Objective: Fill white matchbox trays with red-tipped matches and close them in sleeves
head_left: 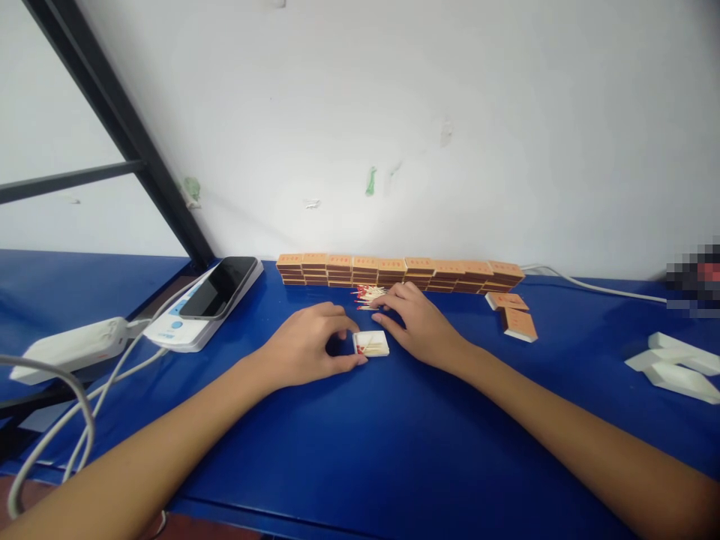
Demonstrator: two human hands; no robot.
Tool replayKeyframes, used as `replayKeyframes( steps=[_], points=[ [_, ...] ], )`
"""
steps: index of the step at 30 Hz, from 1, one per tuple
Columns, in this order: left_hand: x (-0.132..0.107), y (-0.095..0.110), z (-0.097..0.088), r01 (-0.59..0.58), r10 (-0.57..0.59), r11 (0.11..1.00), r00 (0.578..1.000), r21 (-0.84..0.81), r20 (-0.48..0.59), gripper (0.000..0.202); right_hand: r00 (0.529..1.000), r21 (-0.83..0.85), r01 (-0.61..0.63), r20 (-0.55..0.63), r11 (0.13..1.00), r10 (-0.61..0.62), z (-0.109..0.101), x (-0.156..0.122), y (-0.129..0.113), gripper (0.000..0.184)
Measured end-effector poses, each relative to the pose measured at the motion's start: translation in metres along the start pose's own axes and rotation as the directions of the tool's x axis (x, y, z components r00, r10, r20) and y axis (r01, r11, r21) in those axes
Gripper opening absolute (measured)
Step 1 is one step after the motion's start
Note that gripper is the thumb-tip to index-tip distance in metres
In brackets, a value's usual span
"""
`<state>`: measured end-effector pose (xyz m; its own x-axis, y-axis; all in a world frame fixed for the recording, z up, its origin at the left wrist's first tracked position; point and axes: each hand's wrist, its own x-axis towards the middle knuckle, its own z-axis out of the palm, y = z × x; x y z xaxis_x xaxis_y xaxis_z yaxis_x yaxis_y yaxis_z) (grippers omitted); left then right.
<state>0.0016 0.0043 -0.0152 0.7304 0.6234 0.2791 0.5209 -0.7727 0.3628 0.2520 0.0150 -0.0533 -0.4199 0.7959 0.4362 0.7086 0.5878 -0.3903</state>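
Note:
A small white matchbox tray [382, 337] lies on the blue table with several red-tipped matches in it. My left hand [309, 341] grips its left end between thumb and fingers. Just behind the tray is a loose pile of matches [368, 294], heads mostly toward the left. Over the right side of this pile, my right hand [416, 319] rests with bent fingers, the index fingertip touching the matches. A gap shows between its thumb and index finger, and I see nothing held there. Part of the pile is hidden under the fingers.
A long row of stacked matchboxes [394, 270] lines the wall. Two loose matchboxes [518, 324] lie at right, near white empty-looking trays or sleeves [680, 375]. On the left are a phone [219, 289] on a white box [185, 337], a power strip [73, 349] and cables [90, 397].

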Motion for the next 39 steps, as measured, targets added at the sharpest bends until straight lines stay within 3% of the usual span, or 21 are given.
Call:
replayKeyframes(
  steps=[4,7,13,17,20,23,27,33,39],
  points=[
    [0.0,0.0,0.0,-0.003,0.003,1.0,1.0,0.002,0.002,0.031,1.0,0.077,-0.008,0.009,0.997,0.007,0.002,0.002,-0.003,0.007],
    [0.0,0.0,0.0,-0.005,0.005,1.0,1.0,-0.003,0.004,0.031,0.999,0.099,-0.014,0.031,0.995,0.011,0.0,0.002,-0.002,0.012],
    [-0.001,0.0,-0.001,0.001,-0.001,1.0,1.0,0.003,-0.008,0.031,1.0,0.101,0.014,0.014,0.995,-0.016,-0.022,-0.004,-0.015,0.013],
    [0.0,0.0,-0.001,0.0,0.0,1.0,1.0,0.002,0.0,0.031,0.993,0.135,0.019,0.115,0.991,-0.035,-0.03,-0.01,-0.031,0.012],
    [0.0,0.0,0.0,-0.006,0.006,1.0,1.0,0.004,0.001,0.031,0.998,0.135,-0.009,0.068,0.991,0.0,-0.026,-0.007,-0.026,0.011],
    [0.0,0.0,0.0,-0.005,0.005,1.0,1.0,0.005,0.002,0.031,1.0,0.071,0.012,0.001,0.997,-0.012,-0.019,0.0,-0.008,0.016],
    [0.0,0.0,0.0,0.011,-0.011,1.0,1.0,0.003,0.006,0.031,0.998,-0.013,0.041,0.039,0.999,-0.041,-0.01,0.003,0.009,0.029],
    [0.0,0.0,-0.001,0.007,-0.007,1.0,1.0,0.001,0.006,0.031,0.993,-0.147,0.12,0.014,0.982,-0.119,-0.009,0.002,0.012,0.026],
    [0.0,0.0,-0.001,0.014,-0.014,1.0,1.0,0.007,0.012,0.031,0.977,-0.366,0.205,0.027,0.908,-0.21,-0.013,-0.001,0.008,0.026]
  ],
)
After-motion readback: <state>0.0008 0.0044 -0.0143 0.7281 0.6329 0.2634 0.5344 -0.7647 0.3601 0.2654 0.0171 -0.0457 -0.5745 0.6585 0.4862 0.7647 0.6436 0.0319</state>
